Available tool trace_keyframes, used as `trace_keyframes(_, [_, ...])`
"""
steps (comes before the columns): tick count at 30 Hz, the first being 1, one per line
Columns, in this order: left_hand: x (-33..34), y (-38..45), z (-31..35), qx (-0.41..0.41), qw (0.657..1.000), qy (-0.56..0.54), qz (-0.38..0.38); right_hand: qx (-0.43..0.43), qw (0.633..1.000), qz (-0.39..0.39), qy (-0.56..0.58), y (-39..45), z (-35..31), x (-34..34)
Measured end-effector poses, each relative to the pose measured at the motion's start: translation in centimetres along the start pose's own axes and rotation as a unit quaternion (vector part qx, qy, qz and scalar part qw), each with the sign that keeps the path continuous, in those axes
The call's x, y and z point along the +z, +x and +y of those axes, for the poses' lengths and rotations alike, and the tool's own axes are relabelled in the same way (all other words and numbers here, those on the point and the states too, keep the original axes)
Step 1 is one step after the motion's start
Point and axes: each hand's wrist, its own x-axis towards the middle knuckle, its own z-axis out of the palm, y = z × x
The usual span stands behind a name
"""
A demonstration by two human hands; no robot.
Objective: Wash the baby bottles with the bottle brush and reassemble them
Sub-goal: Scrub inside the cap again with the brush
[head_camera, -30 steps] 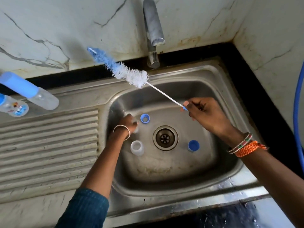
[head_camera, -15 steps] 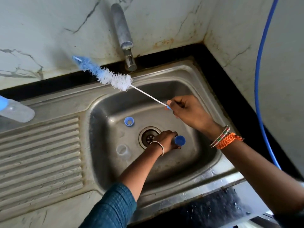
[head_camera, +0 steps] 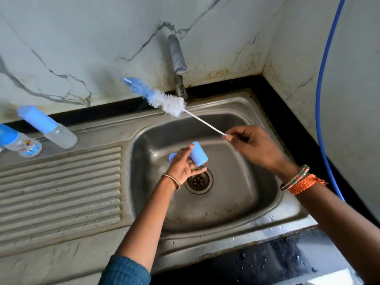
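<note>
Left hand (head_camera: 183, 165) gripping blue cap (head_camera: 199, 154) mid-frame; right hand (head_camera: 254, 146) pinching bottle brush (head_camera: 164, 99); bottle (head_camera: 22, 144) label at far left unreadable.

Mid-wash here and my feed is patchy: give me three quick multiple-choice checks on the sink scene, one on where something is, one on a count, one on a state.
1. Where are the capped baby bottles?
A. In the basin
B. On the draining board left of the basin
C. Under the tap

2. How many capped bottles lie there?
A. One
B. Two
C. Four

3. What is the tap doing?
A. Running hard
B. Dripping onto the brush
C. No water shows

Answers:
1 B: both bottles, the nearer one and the other, lie on the ribbed draining board.
2 B: only those two show.
3 C: nothing falls from the tap, while the right hand pinches the bottle brush and the left hand holds a blue cap over the sink.
</note>
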Motion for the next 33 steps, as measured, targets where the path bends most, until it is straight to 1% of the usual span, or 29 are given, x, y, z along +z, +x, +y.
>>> trace_keyframes(2, [-1.3,-1.2,1.8,0.028,0.996,-0.079,-0.001,-0.005,0.999,0.01,-0.032,-0.4,-0.4,-0.9])
trace_keyframes(4, [-2.6,-2.4,3.2,0.066,0.99,-0.127,0.009,0.0,0.994,0.034,-0.106,-1.0,-1.1,-1.9])
trace_keyframes(5, [-3.2,-3.1,3.8,0.091,0.985,-0.143,0.019,0.0,0.987,0.061,-0.15,-1.4,-1.3,-2.3])
trace_keyframes(8, [-4.8,-4.8,5.7,0.163,0.975,-0.147,0.027,-0.043,0.962,0.148,-0.223,-2.6,-1.9,-3.6])
trace_keyframes(11, [-6.5,-6.7,7.4,0.207,0.974,-0.093,-0.001,-0.072,0.955,0.15,-0.245,-3.3,-1.8,-4.9])
trace_keyframes(14, [-8.1,-8.2,8.7,0.2,0.979,-0.024,-0.041,-0.063,0.96,0.136,-0.236,-3.7,-2.2,-6.0])
trace_keyframes(17, [-9.2,-9.1,9.4,0.195,0.979,0.004,-0.051,-0.07,0.959,0.134,-0.24,-4.1,-2.6,-6.6])
trace_keyframes(19, [-9.4,-9.5,9.5,0.199,0.979,-0.005,-0.049,-0.088,0.958,0.132,-0.239,-4.2,-2.6,-6.9])
trace_keyframes(20, [-9.5,-9.6,9.5,0.204,0.978,-0.015,-0.045,-0.095,0.962,0.132,-0.221,-4.1,-2.5,-7.0])
trace_keyframes(23, [-9.8,-9.6,9.4,0.219,0.973,-0.068,-0.013,-0.078,0.981,0.126,-0.125,-4.1,-2.4,-7.1])
trace_keyframes(25, [-10.2,-9.5,9.3,0.217,0.971,-0.102,0.001,-0.074,0.983,0.126,-0.112,-4.2,-2.0,-7.0])
trace_keyframes(27, [-10.2,-9.6,9.2,0.215,0.969,-0.119,0.003,-0.097,0.977,0.117,-0.146,-4.4,-1.9,-6.9])
trace_keyframes(30, [-9.6,-9.6,9.6,0.216,0.971,-0.099,0.008,-0.147,0.966,0.128,-0.17,-4.7,-2.2,-6.2])
trace_keyframes(31, [-9.3,-9.7,9.9,0.215,0.973,-0.08,0.011,-0.171,0.957,0.147,-0.181,-4.7,-2.6,-5.9])
trace_keyframes(33, [-8.3,-9.9,10.4,0.205,0.977,-0.058,0.027,-0.235,0.925,0.19,-0.231,-4.8,-3.2,-5.2])
